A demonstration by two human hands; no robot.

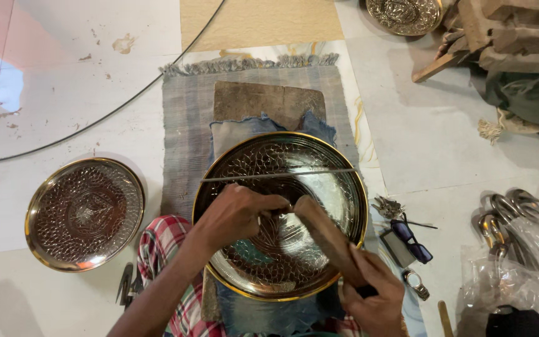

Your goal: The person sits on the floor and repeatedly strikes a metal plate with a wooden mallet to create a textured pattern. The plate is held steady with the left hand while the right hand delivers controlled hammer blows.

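Observation:
A large round engraved metal plate [319, 162] with a golden rim lies on blue cloth over a grey mat. My left hand [235, 212] rests on the plate's middle, its fingers pinched on a small metal tool whose tip touches the surface. My right hand [375, 290] grips a brown wooden mallet [325, 234]; the mallet's head sits right by the tool's top end near the plate's centre. A thin metal rod [279, 175] lies straight across the upper part of the plate.
A smaller engraved plate [84, 213] lies on the floor at left, another [405, 14] at the top. Sunglasses [412, 240], a wristwatch [416, 282] and keys [388, 206] lie right of the plate. Metal tools in plastic [506, 218] sit far right; a cable [113, 109] crosses the floor.

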